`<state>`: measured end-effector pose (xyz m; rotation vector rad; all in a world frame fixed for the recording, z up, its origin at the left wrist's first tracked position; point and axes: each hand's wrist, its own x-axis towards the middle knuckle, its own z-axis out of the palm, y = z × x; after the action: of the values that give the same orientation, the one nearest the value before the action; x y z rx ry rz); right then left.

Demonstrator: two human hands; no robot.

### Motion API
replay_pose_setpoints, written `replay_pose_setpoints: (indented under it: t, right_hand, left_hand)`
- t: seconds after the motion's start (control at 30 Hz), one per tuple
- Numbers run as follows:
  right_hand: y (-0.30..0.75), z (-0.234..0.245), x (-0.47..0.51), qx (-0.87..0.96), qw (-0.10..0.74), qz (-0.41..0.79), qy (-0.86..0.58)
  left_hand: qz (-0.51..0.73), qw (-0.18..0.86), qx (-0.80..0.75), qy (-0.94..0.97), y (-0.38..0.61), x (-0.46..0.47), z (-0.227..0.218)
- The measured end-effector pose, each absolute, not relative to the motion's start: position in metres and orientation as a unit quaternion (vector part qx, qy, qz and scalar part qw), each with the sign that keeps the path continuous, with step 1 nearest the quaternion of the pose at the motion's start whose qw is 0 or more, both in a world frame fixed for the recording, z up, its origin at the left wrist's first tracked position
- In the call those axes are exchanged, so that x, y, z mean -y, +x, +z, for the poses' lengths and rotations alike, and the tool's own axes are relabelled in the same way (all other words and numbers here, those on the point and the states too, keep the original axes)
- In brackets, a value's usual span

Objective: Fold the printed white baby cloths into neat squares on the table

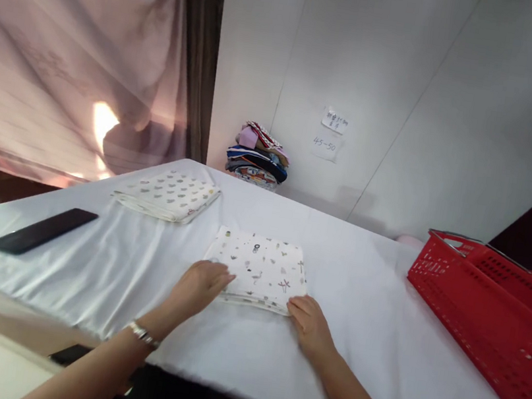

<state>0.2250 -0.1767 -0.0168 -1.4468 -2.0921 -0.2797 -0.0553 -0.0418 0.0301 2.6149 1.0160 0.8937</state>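
A folded white cloth (260, 269) printed with small grey and brown figures lies flat on the white-covered table, its layered edge toward me. My left hand (203, 283) is at the cloth's near left corner, fingers together on the fabric, with a bracelet on that wrist. At the near right corner, my right hand (310, 323) pinches the edge, its thumb mostly hidden. Farther left on the table rests a second folded white cloth (167, 195) with a grey pattern, touched by neither hand.
A flat black object (44, 230) lies at the left of the table (362, 294). On the right stands a red perforated plastic basket (474, 310). Beyond the far edge is a stack of folded fabrics (258, 158). A pink curtain (68, 50) hangs at left; paper notes (327, 145) are on the wall.
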Motion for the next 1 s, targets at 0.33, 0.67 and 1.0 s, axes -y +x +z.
replay_pose_setpoints:
  t: [0.33, 0.67, 1.0]
  right_hand:
    - [0.217, 0.013, 0.177, 0.776, 0.231, -0.029, -0.586]
    - [0.149, 0.052, 0.081, 0.759, 0.172, 0.023, -0.627]
    - [0.162, 0.013, 0.074, 0.715, 0.109, 0.120, -0.680]
  left_hand:
    - [0.129, 0.004, -0.348, 0.928, -0.009, 0.029, -0.003]
    - [0.136, 0.021, -0.356, 0.924, -0.010, 0.030, -0.001]
    - [0.114, 0.050, -0.411, 0.903, -0.007, -0.014, 0.022]
